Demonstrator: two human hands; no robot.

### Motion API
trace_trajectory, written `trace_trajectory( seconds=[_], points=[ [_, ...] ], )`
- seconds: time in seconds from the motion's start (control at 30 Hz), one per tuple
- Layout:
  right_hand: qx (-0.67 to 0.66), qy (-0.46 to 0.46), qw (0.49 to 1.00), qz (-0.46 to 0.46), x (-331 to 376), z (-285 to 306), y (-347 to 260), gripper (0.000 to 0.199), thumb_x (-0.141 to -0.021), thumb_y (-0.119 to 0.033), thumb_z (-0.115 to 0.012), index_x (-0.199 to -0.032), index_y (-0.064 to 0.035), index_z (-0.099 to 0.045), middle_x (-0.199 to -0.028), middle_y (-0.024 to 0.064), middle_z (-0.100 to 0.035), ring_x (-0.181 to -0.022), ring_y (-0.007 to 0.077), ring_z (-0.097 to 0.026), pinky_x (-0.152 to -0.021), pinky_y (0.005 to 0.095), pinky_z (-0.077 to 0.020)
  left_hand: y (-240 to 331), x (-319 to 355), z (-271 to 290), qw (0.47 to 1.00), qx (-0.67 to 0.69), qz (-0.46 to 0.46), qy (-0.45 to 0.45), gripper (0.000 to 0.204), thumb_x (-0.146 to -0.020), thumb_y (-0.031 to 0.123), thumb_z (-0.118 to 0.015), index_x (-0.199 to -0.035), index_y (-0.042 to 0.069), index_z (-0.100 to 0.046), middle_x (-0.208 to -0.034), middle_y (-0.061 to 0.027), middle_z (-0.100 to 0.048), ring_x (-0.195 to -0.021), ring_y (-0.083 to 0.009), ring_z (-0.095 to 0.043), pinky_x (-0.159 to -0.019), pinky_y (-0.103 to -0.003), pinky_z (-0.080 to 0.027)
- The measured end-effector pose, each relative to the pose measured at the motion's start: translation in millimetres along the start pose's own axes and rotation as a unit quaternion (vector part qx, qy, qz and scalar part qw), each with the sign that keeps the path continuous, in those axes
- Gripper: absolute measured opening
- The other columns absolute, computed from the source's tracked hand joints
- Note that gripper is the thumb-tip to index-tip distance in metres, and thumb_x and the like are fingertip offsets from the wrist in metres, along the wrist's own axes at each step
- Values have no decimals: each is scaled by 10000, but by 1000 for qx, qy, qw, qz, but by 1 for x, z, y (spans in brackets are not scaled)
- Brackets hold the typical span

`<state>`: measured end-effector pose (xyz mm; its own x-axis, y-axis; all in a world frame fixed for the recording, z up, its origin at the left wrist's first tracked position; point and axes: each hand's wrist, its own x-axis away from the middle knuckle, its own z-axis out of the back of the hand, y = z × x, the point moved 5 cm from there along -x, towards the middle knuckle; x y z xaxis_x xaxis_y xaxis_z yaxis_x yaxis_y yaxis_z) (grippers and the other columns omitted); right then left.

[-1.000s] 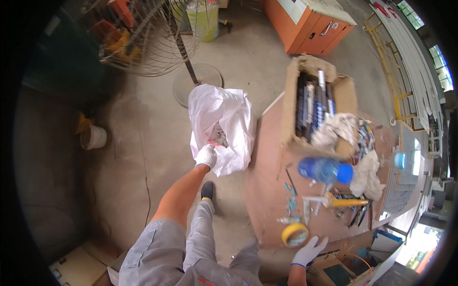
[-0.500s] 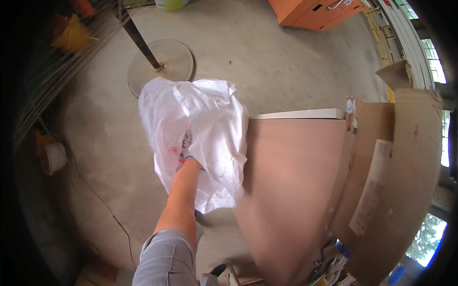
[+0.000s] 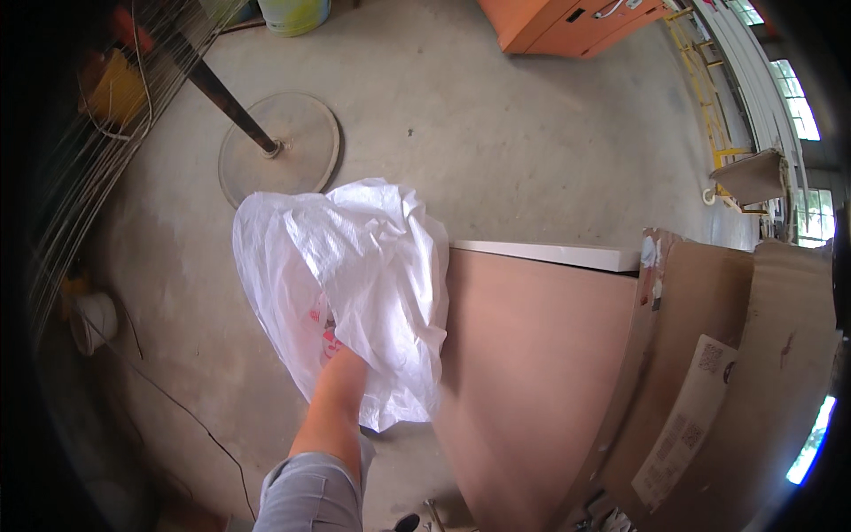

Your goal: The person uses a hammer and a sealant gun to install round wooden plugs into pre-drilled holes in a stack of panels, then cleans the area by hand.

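A large white woven plastic sack (image 3: 381, 266) with crumpled folds and patches of red print fills the middle of the view. My left hand (image 3: 344, 365) reaches in under its folds from below; only the wrist and forearm show, below a rolled grey sleeve (image 3: 312, 492). The fingers are hidden by the sack, so whether they grip it cannot be seen. My right hand does not show. The sack's right side is against or just above the left end of a broad pinkish-brown board (image 3: 541, 346).
A white strip (image 3: 550, 254) edges the board's far side. Opened cardboard (image 3: 762, 355) stands at right. Beyond the sack, a dark post (image 3: 222, 97) rises from a round base (image 3: 306, 133). An orange cabinet (image 3: 567, 27) stands far back; a cable (image 3: 186, 412) crosses the left floor.
The view has shifted, and the sack and my left arm now sit lower in it. A fold of the sack has come down over the wrist, where a blue edge showed before.
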<state>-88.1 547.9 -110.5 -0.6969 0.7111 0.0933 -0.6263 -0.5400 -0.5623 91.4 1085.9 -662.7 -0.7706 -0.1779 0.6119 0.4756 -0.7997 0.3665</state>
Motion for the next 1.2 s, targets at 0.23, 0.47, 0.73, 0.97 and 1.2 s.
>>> trace_trajectory(
  seconds=[0.23,0.47,0.73,0.97,1.2],
  points=[
    [9,-8,1000,1,-13,-11,-3,633,-1078,-356,-511,-1583,-5,-362,-1668,168,-294,-1490,321,-338,-1215,474,-321,-16,7,-27,1000,8,15,-19,535,-889,312,-709,-1337,26,-654,-1322,-263,-661,-1187,-372,-676,-1005,-428,-544],
    [2,0,1000,-6,-5,-8,6,637,-1084,-358,-504,-1590,-4,-348,-1669,170,-294,-1492,321,-339,-1219,467,-314,-20,5,-24,1000,3,17,-21,543,-885,332,-719,-1329,24,-662,-1307,-255,-673,-1176,-363,-682,-1000,-426,-545],
    [3,3,1000,-8,-3,-1,10,642,-1091,-359,-495,-1599,-3,-331,-1670,173,-294,-1494,321,-340,-1224,458,-306,-21,10,-30,1000,7,23,-18,554,-879,354,-729,-1320,23,-672,-1291,-245,-688,-1164,-352,-689,-993,-423,-546],
    [15,0,1000,-12,0,1,9,646,-1097,-360,-488,-1606,-2,-317,-1670,175,-294,-1496,321,-341,-1229,450,-300,-27,13,-35,999,7,30,-14,563,-875,373,-738,-1312,22,-680,-1276,-237,-700,-1152,-343,-695,-988,-420,-547],
    [15,-8,1000,-7,2,7,7,651,-1103,-362,-480,-1614,0,-302,-1671,177,-294,-1499,321,-342,-1233,443,-293,-43,24,-27,999,10,45,5,574,-870,392,-748,-1303,21,-688,-1262,-229,-713,-1141,-334,-701,-982,-417,-548]
  ],
)
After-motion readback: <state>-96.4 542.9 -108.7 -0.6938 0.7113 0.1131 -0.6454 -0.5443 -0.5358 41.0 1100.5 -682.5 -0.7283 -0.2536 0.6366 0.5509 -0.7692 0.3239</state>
